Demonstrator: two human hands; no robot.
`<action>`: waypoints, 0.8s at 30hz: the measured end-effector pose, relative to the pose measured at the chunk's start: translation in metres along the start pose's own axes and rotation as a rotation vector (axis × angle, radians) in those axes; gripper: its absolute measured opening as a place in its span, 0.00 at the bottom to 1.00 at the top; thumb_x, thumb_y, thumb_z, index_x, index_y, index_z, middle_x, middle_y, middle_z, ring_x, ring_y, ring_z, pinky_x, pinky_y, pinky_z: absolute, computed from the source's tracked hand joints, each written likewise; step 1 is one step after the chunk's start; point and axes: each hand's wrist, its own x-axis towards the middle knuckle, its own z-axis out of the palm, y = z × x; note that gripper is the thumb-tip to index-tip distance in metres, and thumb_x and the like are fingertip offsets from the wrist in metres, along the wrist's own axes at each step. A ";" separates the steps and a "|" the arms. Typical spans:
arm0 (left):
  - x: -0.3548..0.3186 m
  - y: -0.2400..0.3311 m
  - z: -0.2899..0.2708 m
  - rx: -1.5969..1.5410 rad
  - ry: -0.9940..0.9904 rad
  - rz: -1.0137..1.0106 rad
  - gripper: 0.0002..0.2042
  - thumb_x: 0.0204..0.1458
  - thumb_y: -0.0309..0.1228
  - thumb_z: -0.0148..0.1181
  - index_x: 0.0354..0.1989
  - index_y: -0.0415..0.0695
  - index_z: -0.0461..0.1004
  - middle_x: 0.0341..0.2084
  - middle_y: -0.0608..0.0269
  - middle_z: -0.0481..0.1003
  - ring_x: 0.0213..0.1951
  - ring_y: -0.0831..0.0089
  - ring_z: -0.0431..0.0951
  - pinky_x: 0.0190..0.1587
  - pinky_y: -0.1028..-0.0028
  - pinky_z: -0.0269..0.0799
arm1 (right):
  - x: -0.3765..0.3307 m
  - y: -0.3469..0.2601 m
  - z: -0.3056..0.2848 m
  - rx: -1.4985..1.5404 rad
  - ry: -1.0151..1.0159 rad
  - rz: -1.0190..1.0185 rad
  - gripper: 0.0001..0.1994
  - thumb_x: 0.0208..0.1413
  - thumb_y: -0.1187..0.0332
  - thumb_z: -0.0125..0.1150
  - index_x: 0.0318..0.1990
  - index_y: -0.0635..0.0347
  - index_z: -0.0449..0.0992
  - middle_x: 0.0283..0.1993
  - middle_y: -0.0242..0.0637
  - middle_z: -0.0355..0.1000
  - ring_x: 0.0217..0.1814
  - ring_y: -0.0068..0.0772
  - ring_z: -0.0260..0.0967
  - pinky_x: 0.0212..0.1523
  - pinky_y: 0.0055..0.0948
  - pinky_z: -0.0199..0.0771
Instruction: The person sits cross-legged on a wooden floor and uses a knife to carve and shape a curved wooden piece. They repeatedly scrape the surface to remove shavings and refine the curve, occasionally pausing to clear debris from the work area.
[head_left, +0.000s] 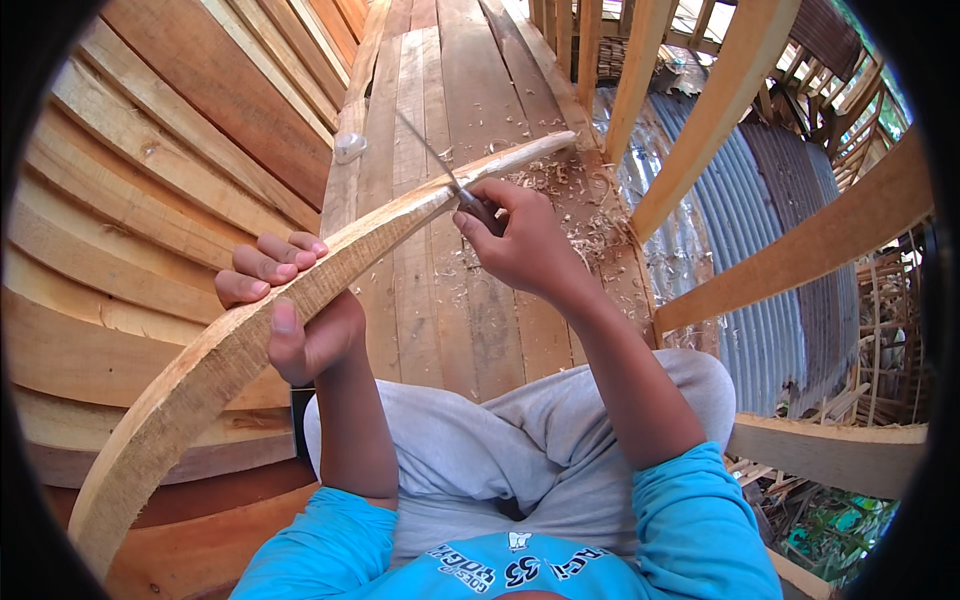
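Observation:
A long pale wooden pole [375,232], squared and thick near me and narrower at its far end, slants from the lower left up to the right across my front. My left hand [300,300] is wrapped round it about midway, thumb on the near side and fingers over the far side. In my right hand [522,238] is a knife [480,208] with a dark handle. Its thin blade points up and left, lying across the pole's upper face. Lighter, freshly cut wood shows toward the pole's tip.
Curled shavings [590,230] litter the plank floor [410,310], mostly to the right. A small clear plastic item [349,148] lies by the left plank wall [170,150]. Wooden railing posts [715,120] rise on the right, with corrugated metal sheets [760,260] beyond. My crossed legs [450,420] are close below.

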 end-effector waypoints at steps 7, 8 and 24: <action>-0.001 -0.002 0.003 -0.015 0.066 -0.025 0.14 0.39 0.32 0.61 0.33 0.50 0.64 0.27 0.66 0.67 0.32 0.71 0.71 0.42 0.67 0.73 | -0.002 0.003 0.010 -0.168 -0.114 0.147 0.21 0.63 0.52 0.52 0.33 0.63 0.77 0.25 0.47 0.74 0.30 0.51 0.74 0.37 0.46 0.71; -0.001 -0.002 0.004 -0.021 0.069 -0.027 0.14 0.39 0.32 0.60 0.33 0.50 0.64 0.27 0.66 0.67 0.32 0.71 0.71 0.42 0.67 0.73 | -0.001 0.004 0.009 -0.242 -0.102 0.160 0.23 0.65 0.50 0.48 0.32 0.63 0.77 0.25 0.48 0.74 0.30 0.54 0.74 0.37 0.48 0.71; -0.014 0.002 0.012 0.005 0.026 -0.075 0.15 0.34 0.29 0.57 0.33 0.50 0.64 0.28 0.65 0.67 0.34 0.71 0.71 0.44 0.65 0.70 | -0.016 -0.028 0.032 -0.304 0.189 0.096 0.29 0.65 0.59 0.34 0.18 0.67 0.75 0.20 0.59 0.71 0.25 0.64 0.73 0.34 0.56 0.73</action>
